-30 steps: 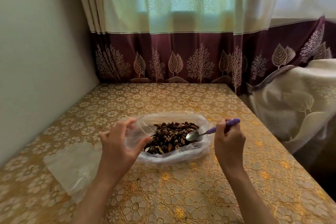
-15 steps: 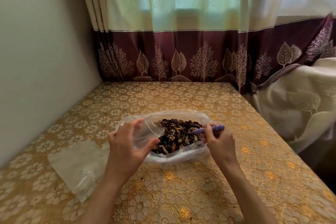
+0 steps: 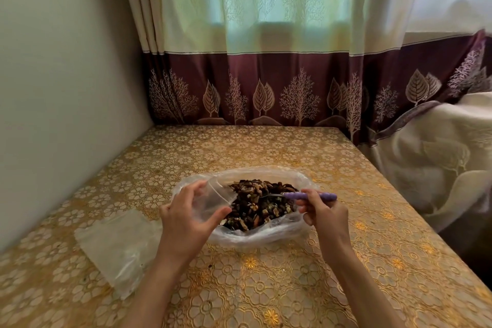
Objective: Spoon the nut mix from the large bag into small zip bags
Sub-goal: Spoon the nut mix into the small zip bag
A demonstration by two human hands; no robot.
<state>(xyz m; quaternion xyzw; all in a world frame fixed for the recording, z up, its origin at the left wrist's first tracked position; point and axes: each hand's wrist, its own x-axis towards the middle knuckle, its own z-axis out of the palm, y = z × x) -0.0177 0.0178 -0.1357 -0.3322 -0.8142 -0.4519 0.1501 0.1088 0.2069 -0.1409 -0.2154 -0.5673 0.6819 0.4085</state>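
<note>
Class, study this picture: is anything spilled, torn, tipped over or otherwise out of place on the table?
Nothing stands out. The nut mix sits inside the large bag, the left hand holds a small zip bag open, and spare bags lie flat on the table.

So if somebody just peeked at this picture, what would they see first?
Probably the big clear bag full of dark nut mix in the middle of the gold flowery table. The right hand digs a purple-handled spoon into the nuts, while the left hand holds a small clear bag open beside them. Behind stands a curtain with trees and leaves.
</note>
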